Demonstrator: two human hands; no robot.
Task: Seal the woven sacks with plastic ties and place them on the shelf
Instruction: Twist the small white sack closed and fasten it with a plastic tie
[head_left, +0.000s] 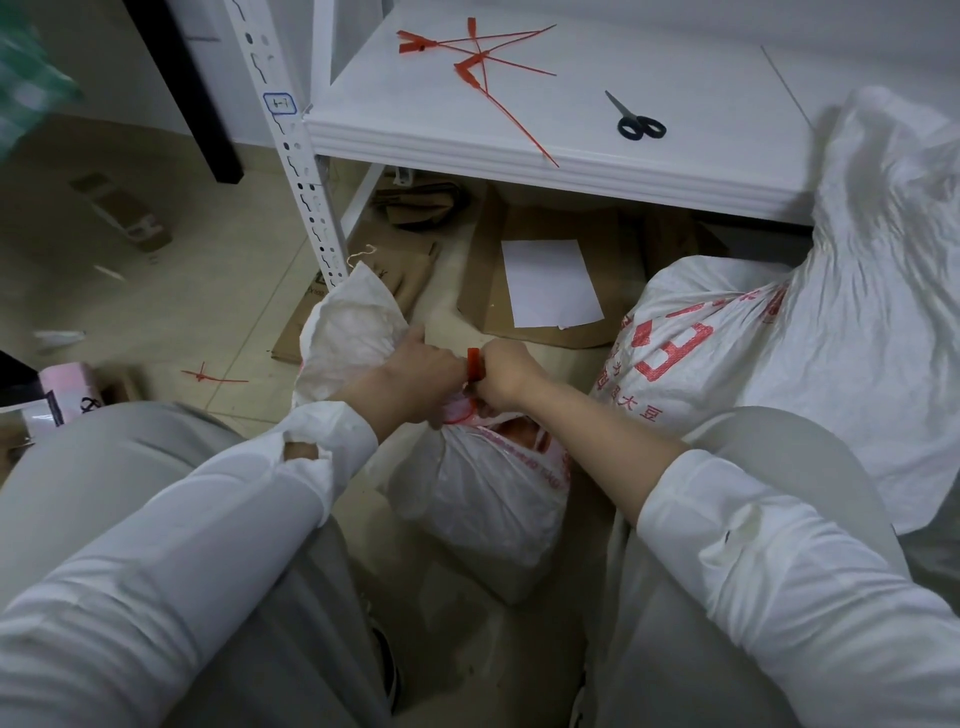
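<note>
The woven sack (483, 488) stands on the floor between the person's knees, in front of the white shelf (519, 140). Its long axis runs roughly upright, tilted so the gathered neck points up and away toward the shelf's lower left corner. The loose mouth of the sack fans out to the left of the neck, just below the shelf's perforated upright post (298, 156).

The left hand (410, 382) comes in from the lower left, forearm in a white sleeve, and is closed in a fist around the bunched neck, knuckles up. The right hand (506, 376) reaches in from the lower right, wrist bent, fingers curled tight on the red plastic tie (474, 364), whose flat tag stands upright between the two fists. A thin red loop shows around the neck under the hands; whether it is locked cannot be made out, since the fists cover the join.

On the shelf's top lie spare red ties (483, 57) in a crossed heap and, to their right, black-handled scissors (636, 122). Right of the shelf's front edge, a second sack (701, 343) with red print leans, its top cut off by another white bag (893, 260).
</note>
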